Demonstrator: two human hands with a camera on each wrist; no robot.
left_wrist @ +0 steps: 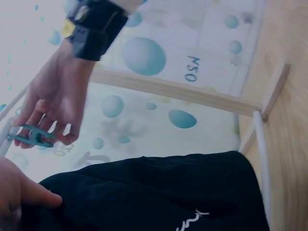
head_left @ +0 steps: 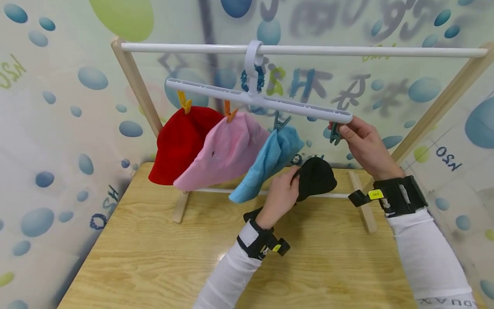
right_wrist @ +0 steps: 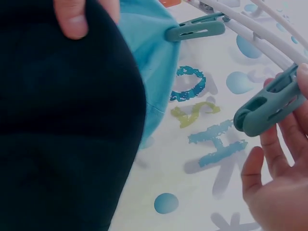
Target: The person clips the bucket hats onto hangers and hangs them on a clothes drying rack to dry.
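Observation:
My left hand [head_left: 283, 192] pinches a black hat [head_left: 317, 177] by its edge, thumb on the cloth; white lettering shows on the hat in the left wrist view. Up at the right end of the white hanger [head_left: 301, 107], my right hand [head_left: 364, 143] grips a green clothespin [right_wrist: 269, 108] between thumb and fingers. The pin hangs from the hanger and has no cloth in it. Left of the black hat, a blue hat [head_left: 272, 161] hangs from another green clothespin [head_left: 281, 122]. A pink hat [head_left: 225, 150] and a red hat [head_left: 185, 143] hang further left.
The hanger hooks over a white rod [head_left: 347, 51] between wooden posts [head_left: 139, 86]. An orange clothespin [head_left: 230, 112] and a yellow clothespin [head_left: 184, 103] hold the pink and red hats. The rack stands on a wood-grain table [head_left: 154, 262] against a patterned wall.

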